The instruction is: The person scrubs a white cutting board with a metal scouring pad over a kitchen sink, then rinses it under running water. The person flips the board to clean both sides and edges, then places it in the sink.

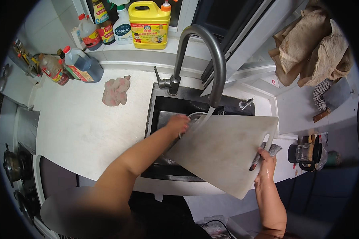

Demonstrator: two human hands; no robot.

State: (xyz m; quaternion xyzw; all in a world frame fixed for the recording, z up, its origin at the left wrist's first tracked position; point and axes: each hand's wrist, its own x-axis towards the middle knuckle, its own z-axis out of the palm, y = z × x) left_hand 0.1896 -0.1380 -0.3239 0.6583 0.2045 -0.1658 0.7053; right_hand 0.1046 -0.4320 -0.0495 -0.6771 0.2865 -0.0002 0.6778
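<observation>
Head view, looking down at kitchen sink [159,104]. Large pale board [223,153] held tilted over basin, under water running from tall curved tap [205,51]. Right hand [266,164] clamped on board's right edge near handle slot, w/ what looks like a grey cloth [273,149] pinched against it. Left hand [178,122] well apart from right, at board's upper left corner by the stream, fingers curled; can't tell if gripping or just rubbing. Risks, as judgement: wet board likely slick, carried mostly by one hand at far edge, so could slip & drop into basin, maybe onto a dish half seen beneath; tilt of board may throw water off lower corner, which overhangs sink's front edge, onto floor. Surface: white counter [79,127], L-shaped, wrapping round dark sink. Pink rag [116,91] crumpled left of tap. Dark sauce bottles [81,65] in back left corner; yellow jug [149,24] & spray bottle [123,24] on window ledge. Stove w/ pots [12,166] at far left. Beige towels [313,46] hanging upper right, brush [319,95] below them, small grinder-like jar [306,153] at right edge. Room: small, tiled, window behind tap.
</observation>
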